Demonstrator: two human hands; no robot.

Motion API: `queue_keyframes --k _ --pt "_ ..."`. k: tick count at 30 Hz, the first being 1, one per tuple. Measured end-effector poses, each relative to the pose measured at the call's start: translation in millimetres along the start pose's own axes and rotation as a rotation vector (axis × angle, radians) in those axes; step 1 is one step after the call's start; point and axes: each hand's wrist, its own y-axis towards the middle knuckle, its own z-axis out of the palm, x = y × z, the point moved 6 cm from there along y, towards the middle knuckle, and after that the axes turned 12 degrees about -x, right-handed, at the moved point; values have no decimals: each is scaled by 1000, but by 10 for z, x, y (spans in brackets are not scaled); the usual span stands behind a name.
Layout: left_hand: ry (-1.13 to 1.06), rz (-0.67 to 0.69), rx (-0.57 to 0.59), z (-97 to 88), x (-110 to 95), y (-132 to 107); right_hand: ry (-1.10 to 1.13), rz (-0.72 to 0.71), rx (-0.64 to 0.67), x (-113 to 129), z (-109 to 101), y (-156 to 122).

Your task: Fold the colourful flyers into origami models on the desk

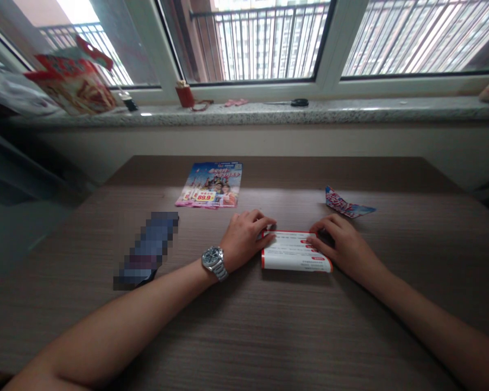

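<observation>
A white leaflet (295,252) with red edges and printed lines lies on the table, its near side curving over as if folded. My left hand (246,236), with a metal watch (214,262) on the wrist, pinches the leaflet's far left corner between thumb and fingers. At the far right side, my right hand (340,239) grips the same sheet, thumb on top and fingers curled behind the edge. Beyond the right hand rests a folded paper piece (344,205) in blue and pink print, with pointed ends.
A stack of colourful leaflets (212,184) lies at the table's back left. Nearer is a pixelated dark phone-like object (149,250) beside my left forearm. On the stone windowsill (244,113) are scissors (297,102), a red container (185,95) and a red food bag (77,81).
</observation>
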Motion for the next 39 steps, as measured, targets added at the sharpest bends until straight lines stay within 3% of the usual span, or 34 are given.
queue_keyframes --k 7,16,31,36,39 --pt "-4 5 4 -5 -2 2 -16 -36 9 39 15 -12" --pt "-16 -2 0 5 11 2 -72 -257 -2 142 30 -37" --pt "-241 -39 -53 11 105 10 -113 -284 50 167 31 -18" --pt "-343 -22 -138 -117 38 26 -107 -270 70 161 43 -21" --pt "-317 101 -151 -224 -119 -7 -101 -275 62 152 47 -21"
